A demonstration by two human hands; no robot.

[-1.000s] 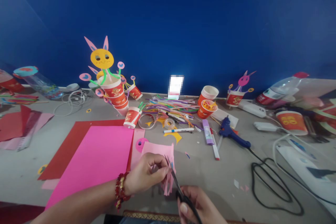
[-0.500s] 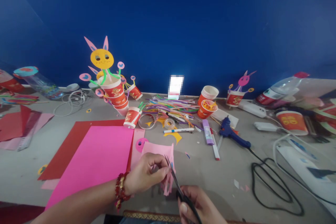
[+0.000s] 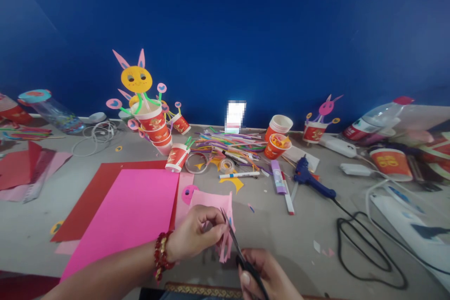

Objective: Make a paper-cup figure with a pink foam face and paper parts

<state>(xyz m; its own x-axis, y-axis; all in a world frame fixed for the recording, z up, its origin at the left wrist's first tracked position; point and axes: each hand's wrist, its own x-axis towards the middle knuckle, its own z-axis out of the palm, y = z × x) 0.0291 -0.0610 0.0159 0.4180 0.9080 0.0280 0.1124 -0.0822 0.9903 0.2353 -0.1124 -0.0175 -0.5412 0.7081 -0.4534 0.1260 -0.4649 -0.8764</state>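
Pink paper [image 3: 211,199] is pinched by L hand [image 3: 197,232], w/ scissors [image 3: 236,242] gripped in R hand [image 3: 262,271], angled fwd-L over paper's R edge.

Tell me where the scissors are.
In the head view, the scissors are low, just right of centre, in the right hand, at the pale pink paper's right edge.

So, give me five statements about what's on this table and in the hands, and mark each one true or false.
1. The right hand holds scissors. True.
2. A beaded bracelet circles the right wrist. False: the beaded bracelet is on the left wrist.
3. The hot pink sheet partly covers a red sheet. True.
4. The glue gun is yellow. False: the glue gun is blue.
5. The left hand holds pale pink paper. True.
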